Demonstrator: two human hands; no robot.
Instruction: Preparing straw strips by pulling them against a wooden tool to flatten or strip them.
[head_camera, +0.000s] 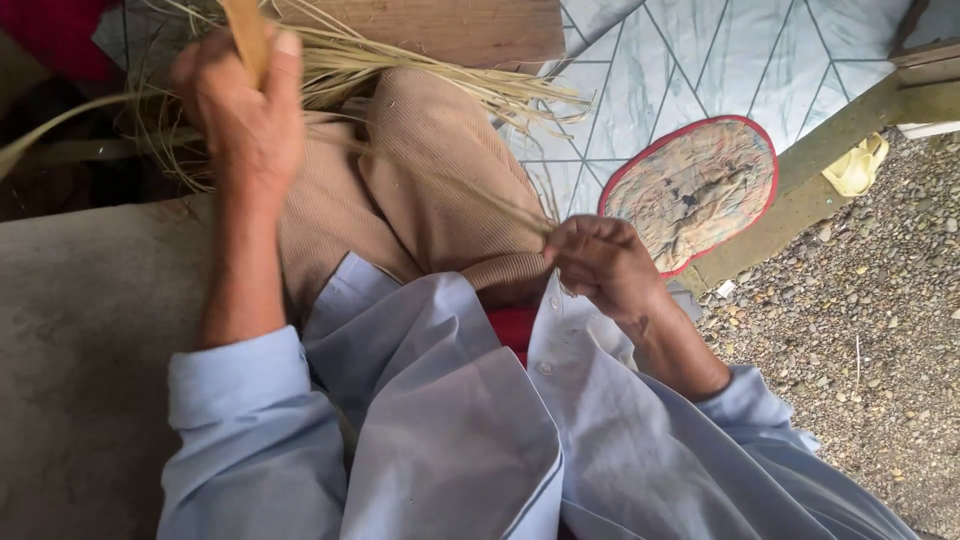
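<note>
Nearest my camera I see the open front of a pale blue shirt (450, 440), its sleeves running out to both of my bare hands. A little beyond it are my knees in tan ribbed trousers (420, 190).

My right hand (605, 265) sits low by my right knee. Its grip is pressed together, pinching the near ends of a few thin straw strands (470, 190) that stretch tight across my lap.

My left hand (245, 110) is raised farther off, its grip closed around a flat tan strip (248, 35) that stands upright in the fist. It is blurred, so I cannot tell finer detail. Around and behind it fans the loose bundle of dry straw fibres (430, 80), spreading to the right over my legs.

In my judgement, this step goes best with the right pinch kept firm and low, the strands taut between the two hands, and only a few fibres drawn at once so they do not tangle.

To my left lies a grey concrete ledge (80, 330). Farther right is a floor mat (700, 60) of pale blue with a dark line pattern; on it rests an oval cushion (695, 190), faded and edged in red. Past a concrete kerb is grey gravel (860, 320), and a small yellow object (855, 165) lies at the kerb. I see no packages, labels or signs.
</note>
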